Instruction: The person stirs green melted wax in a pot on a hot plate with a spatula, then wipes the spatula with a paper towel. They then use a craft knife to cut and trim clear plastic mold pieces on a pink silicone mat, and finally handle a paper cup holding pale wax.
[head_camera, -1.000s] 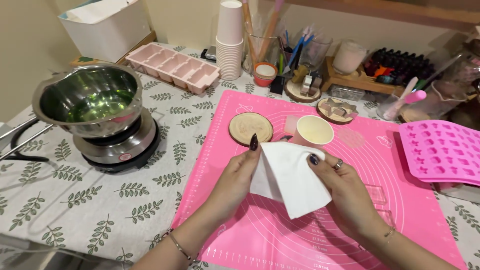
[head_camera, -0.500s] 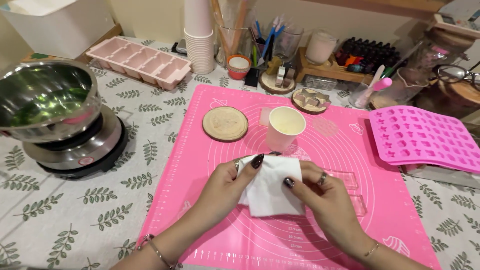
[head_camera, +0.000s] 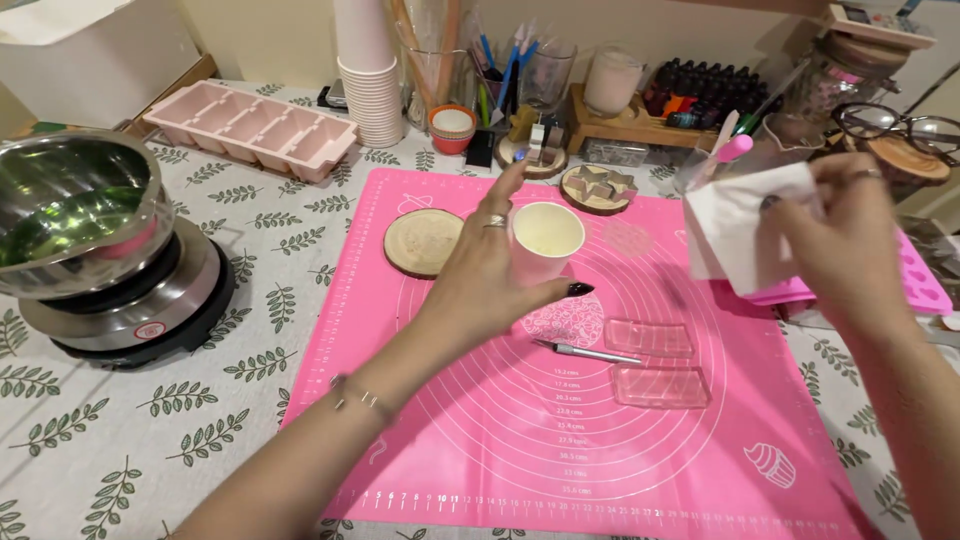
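- Head view: left hand (head_camera: 490, 275) stretched forward over pink mat (head_camera: 580, 400), fingers spread apart, thumb and palm right at the near side of pale paper cup (head_camera: 546, 240); real contact not clear to tell.
- Right hand (head_camera: 845, 235) lifted at right side, fingers pinched together on white folded tissue (head_camera: 745, 225), held in the air above pink silicone mold (head_camera: 925, 285).
- Just near the left hand on the mat: small craft knife (head_camera: 585, 351), two clear flat trays (head_camera: 655, 360), round wooden coaster (head_camera: 424, 241).
- Far left on the desk (head_camera: 130, 440): steel pot (head_camera: 70, 215) on hot plate (head_camera: 150, 310).
- Behind: pale pink bar mold (head_camera: 250, 125), stack of cups (head_camera: 372, 85).
- Nothing between left hand and cup.
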